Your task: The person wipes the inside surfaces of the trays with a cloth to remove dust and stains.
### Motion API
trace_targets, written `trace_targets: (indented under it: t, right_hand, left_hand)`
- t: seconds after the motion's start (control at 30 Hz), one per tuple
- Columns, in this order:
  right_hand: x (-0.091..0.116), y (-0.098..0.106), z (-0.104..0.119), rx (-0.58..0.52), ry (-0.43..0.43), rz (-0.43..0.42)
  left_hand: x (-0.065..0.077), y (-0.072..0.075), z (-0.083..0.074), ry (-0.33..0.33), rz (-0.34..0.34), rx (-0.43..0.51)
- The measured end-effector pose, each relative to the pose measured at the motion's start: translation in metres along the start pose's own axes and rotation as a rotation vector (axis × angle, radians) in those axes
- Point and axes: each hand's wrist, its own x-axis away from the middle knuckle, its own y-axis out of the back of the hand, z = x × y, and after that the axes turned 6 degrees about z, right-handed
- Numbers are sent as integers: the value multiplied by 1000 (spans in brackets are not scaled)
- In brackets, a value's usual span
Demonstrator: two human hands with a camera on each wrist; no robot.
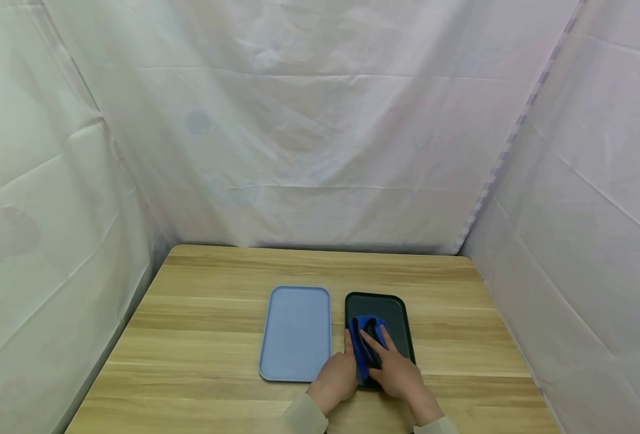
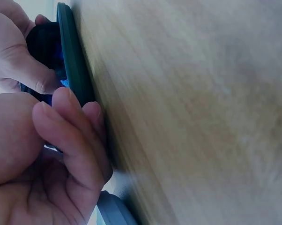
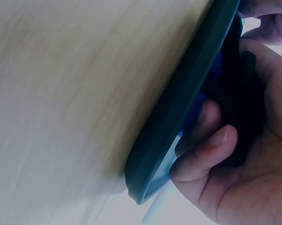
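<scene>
A folded blue-and-black cloth item (image 1: pixel 361 346) lies on the dark green tray (image 1: pixel 393 307). My right hand (image 1: pixel 398 371) grips it from above, fingers spread across its top and thumb at the near left side. In the right wrist view the bundle (image 3: pixel 244 108) looks mostly black, with bent fingers around it. My left hand (image 1: pixel 340 374) is at the tray's left rim, its index finger pointing forward along the cloth's edge. The left wrist view shows the left hand's other fingers (image 2: pixel 80 145) loosely bent beside the tray rim, nothing between them.
A light blue tray (image 1: pixel 296 331) lies just left of the dark one, a narrow strip of wood between them. Both are on a wooden table (image 1: pixel 206 337). White sheeting (image 1: pixel 309 132) hangs behind the table and along both sides.
</scene>
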Motion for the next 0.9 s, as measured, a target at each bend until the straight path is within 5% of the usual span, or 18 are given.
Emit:
trace_targets:
  t: [0.9]
  right_hand:
    - [10, 13, -16, -11, -14, 31]
  left_hand:
    - [1, 0, 0, 10, -6, 57]
